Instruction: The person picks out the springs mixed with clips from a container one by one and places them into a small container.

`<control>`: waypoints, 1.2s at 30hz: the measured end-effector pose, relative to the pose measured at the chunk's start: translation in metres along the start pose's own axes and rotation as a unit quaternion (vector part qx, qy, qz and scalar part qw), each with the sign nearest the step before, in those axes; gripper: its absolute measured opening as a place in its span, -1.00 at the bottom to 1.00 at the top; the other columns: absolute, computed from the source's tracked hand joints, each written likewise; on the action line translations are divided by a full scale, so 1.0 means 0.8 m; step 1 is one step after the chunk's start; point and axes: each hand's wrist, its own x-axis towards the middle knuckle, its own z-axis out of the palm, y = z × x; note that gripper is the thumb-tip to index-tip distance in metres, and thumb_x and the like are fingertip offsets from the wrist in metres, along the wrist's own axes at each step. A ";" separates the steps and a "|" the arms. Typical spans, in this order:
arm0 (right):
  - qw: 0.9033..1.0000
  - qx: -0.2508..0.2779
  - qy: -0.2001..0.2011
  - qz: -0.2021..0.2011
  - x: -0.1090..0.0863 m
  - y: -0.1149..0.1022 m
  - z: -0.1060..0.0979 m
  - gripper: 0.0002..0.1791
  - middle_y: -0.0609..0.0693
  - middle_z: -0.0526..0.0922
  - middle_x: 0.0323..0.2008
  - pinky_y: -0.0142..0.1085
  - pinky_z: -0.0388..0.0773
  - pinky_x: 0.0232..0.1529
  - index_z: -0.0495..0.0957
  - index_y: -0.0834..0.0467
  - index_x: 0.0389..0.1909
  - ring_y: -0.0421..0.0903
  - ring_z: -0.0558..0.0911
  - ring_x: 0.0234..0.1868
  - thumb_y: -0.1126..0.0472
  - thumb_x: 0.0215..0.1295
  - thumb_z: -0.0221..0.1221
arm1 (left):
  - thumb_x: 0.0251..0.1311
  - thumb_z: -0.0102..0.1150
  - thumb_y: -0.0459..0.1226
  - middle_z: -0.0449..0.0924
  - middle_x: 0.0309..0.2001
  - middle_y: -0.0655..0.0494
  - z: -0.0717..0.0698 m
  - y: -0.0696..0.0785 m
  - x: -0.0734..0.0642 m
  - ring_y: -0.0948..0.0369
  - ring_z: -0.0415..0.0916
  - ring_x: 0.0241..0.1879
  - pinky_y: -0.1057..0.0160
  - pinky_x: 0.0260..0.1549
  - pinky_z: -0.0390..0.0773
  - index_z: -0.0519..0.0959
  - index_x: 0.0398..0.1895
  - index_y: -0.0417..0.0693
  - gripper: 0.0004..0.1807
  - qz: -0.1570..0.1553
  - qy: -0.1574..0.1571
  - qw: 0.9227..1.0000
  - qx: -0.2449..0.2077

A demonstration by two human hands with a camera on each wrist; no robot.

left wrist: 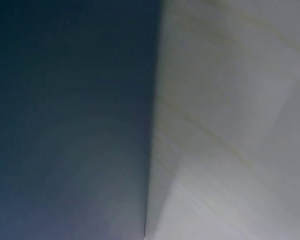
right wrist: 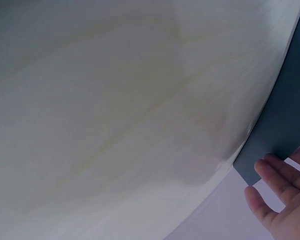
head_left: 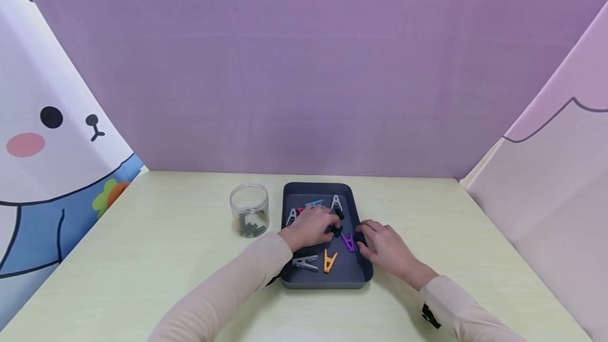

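By half-curled left hand (head_left: 313, 225), grip indiscernible: dark-green plastic clip (head_left: 337, 231), likely light, stiff; pinch handles. Rightward: relaxed, empty right hand (head_left: 390, 251).

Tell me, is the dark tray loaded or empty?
Loaded: in the head view, an orange clip, a purple clip and a grey clip lie in the dark tray, among others.

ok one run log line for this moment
left hand: over tray, near dark green clips, grip unclear | right hand: at tray's right rim | jar: left of tray, dark pieces inside
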 end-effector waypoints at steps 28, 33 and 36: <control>1.000 -0.002 -0.004 0.002 0.001 -0.002 0.001 -0.67 0.03 0.57 -0.07 -0.13 0.47 -0.13 0.54 0.15 -0.14 -0.05 0.56 -0.05 0.09 0.08 0.20 | 0.04 0.21 -0.10 0.54 -0.39 0.33 0.001 -0.002 -0.003 0.26 0.41 -0.34 0.13 -0.21 0.38 0.51 -0.38 0.20 -0.89 -0.036 0.018 0.999 0.017; 1.000 -0.004 -0.002 0.000 0.001 -0.001 0.002 -0.67 0.03 0.57 -0.08 -0.13 0.47 -0.13 0.54 0.15 -0.14 -0.05 0.56 -0.05 0.09 0.09 0.19 | 0.03 0.23 -0.12 0.52 -0.41 0.33 0.002 -0.003 -0.003 0.26 0.41 -0.35 0.12 -0.21 0.37 0.49 -0.39 0.20 -0.88 -0.042 0.015 0.999 0.020; 1.000 -0.004 -0.001 -0.001 0.001 0.000 0.002 -0.67 0.02 0.57 -0.08 -0.13 0.47 -0.14 0.54 0.15 -0.13 -0.05 0.56 -0.05 0.09 0.09 0.19 | 0.01 0.23 -0.15 0.55 -0.39 0.33 0.003 -0.003 -0.004 0.25 0.43 -0.33 0.13 -0.22 0.37 0.49 -0.38 0.20 -0.88 -0.041 0.017 0.999 0.020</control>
